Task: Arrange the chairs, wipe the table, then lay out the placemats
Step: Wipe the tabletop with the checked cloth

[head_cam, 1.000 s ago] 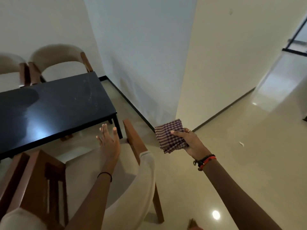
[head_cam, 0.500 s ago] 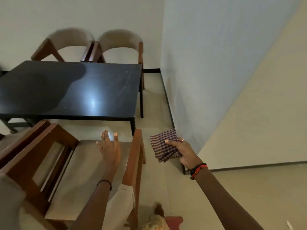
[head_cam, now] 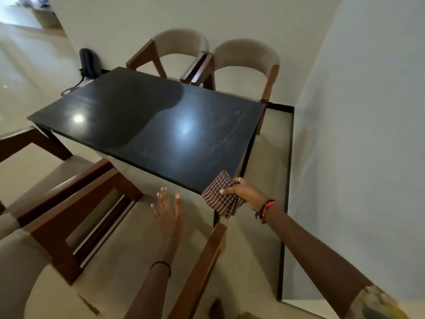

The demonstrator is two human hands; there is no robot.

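Observation:
A black glossy table (head_cam: 147,120) stands ahead with faint streaks near its right end. My right hand (head_cam: 245,192) grips a folded checked cloth (head_cam: 219,199) at the table's near right corner. My left hand (head_cam: 167,209) is open, fingers spread, hovering over the beige seat of the near chair (head_cam: 128,256). Two beige chairs with brown wooden frames stand tucked at the far side, the far left chair (head_cam: 177,49) and the far right chair (head_cam: 246,61). Another chair (head_cam: 46,171) sits at the near left.
A grey wall (head_cam: 358,134) runs close along the right of the table, with a black skirting line at the floor. A dark bag (head_cam: 87,63) and a cable lie on the floor beyond the table's far left corner.
My view has swung left and towards the table. My right hand with the cloth has reached the table's near right corner. My left hand stays open over the near chair.

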